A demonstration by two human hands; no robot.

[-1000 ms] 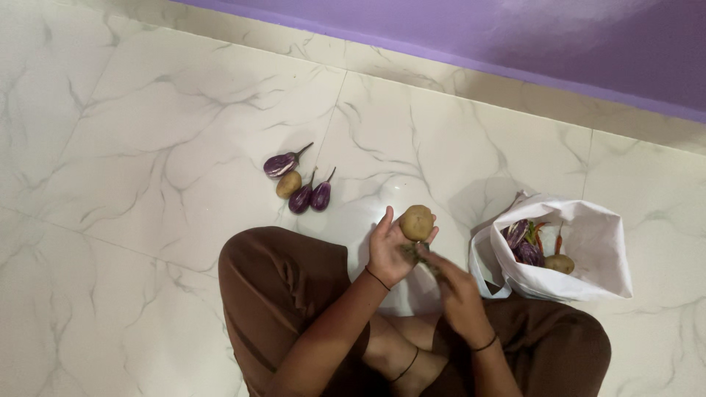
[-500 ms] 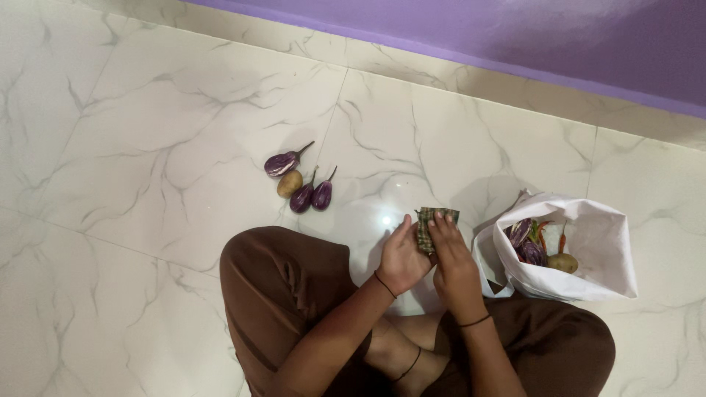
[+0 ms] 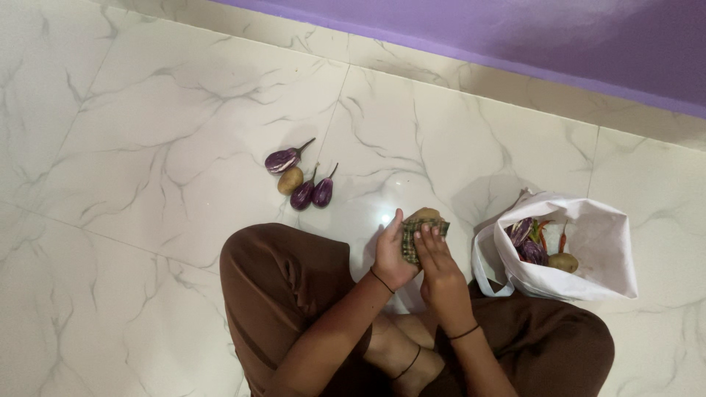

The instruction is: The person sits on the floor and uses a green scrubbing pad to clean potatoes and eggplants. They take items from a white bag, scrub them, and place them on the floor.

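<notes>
I sit cross-legged on a white marble floor in brown trousers. My left hand [image 3: 390, 254] cups a brown potato [image 3: 424, 215], only its top showing. My right hand [image 3: 434, 254] presses a small green checked cloth [image 3: 410, 239] against the near side of the potato. Both hands are close together in front of my knees.
Three striped purple eggplants [image 3: 283, 159] and a small potato [image 3: 290, 180] lie together on the floor ahead to the left. A white bag [image 3: 596, 242] to my right holds more eggplants, a potato and thin red-orange vegetables. A purple wall [image 3: 515, 37] runs along the far edge.
A second ago my left hand held the potato bare while my right hand was lower. The right hand then brought the cloth up over the potato and now rubs slightly lower on it.
</notes>
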